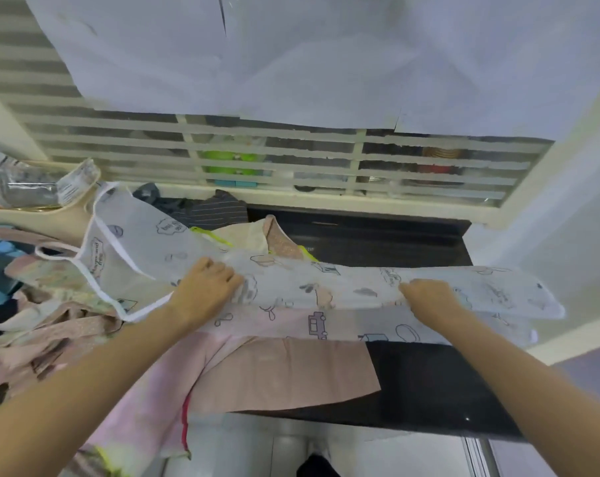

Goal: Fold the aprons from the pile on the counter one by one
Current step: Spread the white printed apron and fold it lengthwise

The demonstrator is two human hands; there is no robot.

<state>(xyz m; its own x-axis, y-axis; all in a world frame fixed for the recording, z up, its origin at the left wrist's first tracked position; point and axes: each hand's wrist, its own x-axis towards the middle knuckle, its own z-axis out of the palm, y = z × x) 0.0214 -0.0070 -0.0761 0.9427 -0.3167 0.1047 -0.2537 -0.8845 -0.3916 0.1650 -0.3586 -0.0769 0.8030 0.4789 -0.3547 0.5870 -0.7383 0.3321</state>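
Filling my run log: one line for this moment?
step: folding printed apron | left hand: grips fold | right hand: grips fold | pile: left

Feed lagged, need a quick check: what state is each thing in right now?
Printed apron: partly folded lengthwise, lying across the counter.
Left hand: gripping the apron's folded edge.
Right hand: pinching the same edge.
Pile: crumpled, unfolded, at the left.

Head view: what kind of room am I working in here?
Probably a home kitchen or utility corner: a dark stone counter, a louvred window with containers behind it, and a pile of aprons beside the printed apron being folded.
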